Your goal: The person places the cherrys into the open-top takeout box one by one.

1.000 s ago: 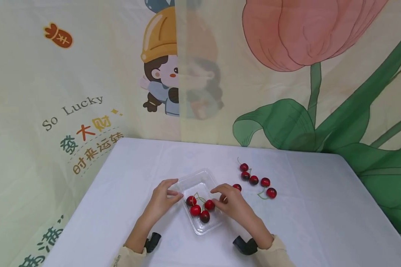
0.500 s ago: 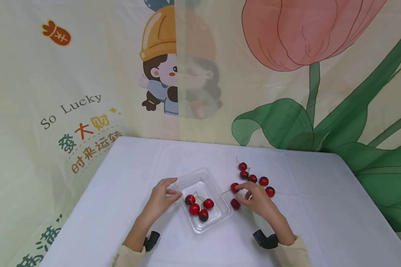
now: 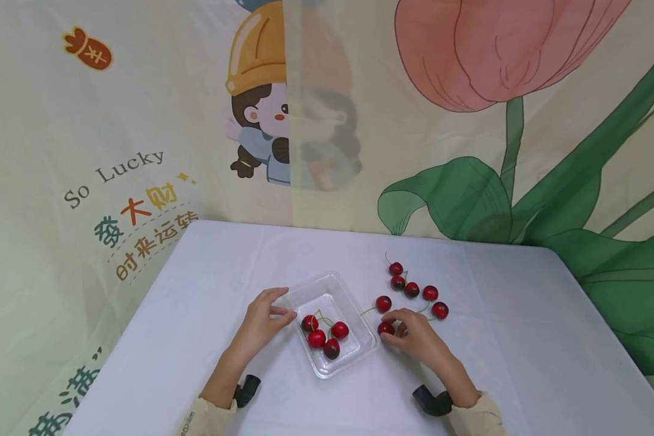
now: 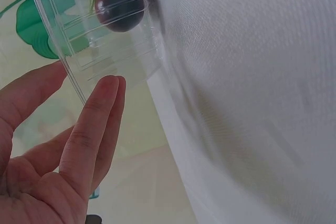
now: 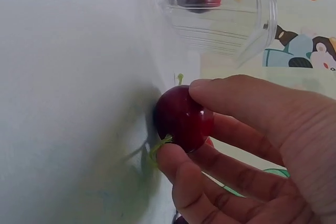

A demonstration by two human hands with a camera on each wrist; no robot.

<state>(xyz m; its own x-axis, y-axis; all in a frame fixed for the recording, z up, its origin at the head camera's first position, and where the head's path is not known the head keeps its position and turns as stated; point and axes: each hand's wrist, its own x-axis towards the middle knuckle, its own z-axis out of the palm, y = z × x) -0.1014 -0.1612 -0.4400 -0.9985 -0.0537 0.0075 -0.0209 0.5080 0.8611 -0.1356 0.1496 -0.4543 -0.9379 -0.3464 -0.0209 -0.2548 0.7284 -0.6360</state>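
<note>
I'm watching R hand (image 3: pixel 414 334) pinching a round, glossy dark-red cherry (image 5: pixel 181 115) — prob. light, slick, bruisable, sides best — L hand (image 3: pixel 263 313) resting, fingers spread, at clear plastic box (image 3: pixel 327 303).

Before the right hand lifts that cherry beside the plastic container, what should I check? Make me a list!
1. Right hand pinching the cherry: ok.
2. Cherry over the clear plastic container: not ok, it's just outside, on the right.
3. Container upright: ok, open side up.
4. Room inside: ok, bare space shows behind the four cherries.
5. Left hand near the container: ok, fingers at its rim.
6. Left hand steadying it firmly: cannot tell.
</note>
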